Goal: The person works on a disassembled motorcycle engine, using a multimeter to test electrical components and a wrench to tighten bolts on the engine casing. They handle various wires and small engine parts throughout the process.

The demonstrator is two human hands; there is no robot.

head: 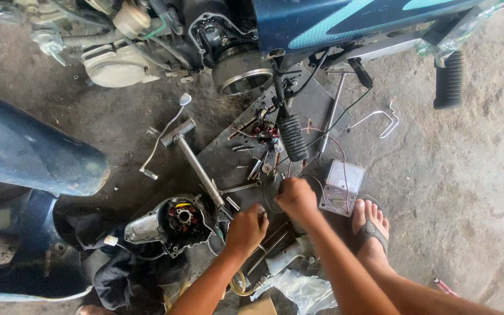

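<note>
My left hand (246,228) is closed around a small dark probe tip, just right of an engine side cover (167,221) that lies open with its copper-wound stator showing. Slightly farther out, my right hand (296,198) is a closed fist pinching a thin dark lead over a grey metal plate (228,154). The two hands are a few centimetres apart. An analogue test meter (341,186) with a white dial lies right of my right hand, with red and black leads running from it.
A T-handle wrench (196,163) and a bent kick lever (163,135) lie left of the plate. A black ribbed footpeg (293,137), small screws and parts sit on it. The motorcycle engine (237,67) is beyond. My sandalled foot (371,228) rests at the right on the concrete.
</note>
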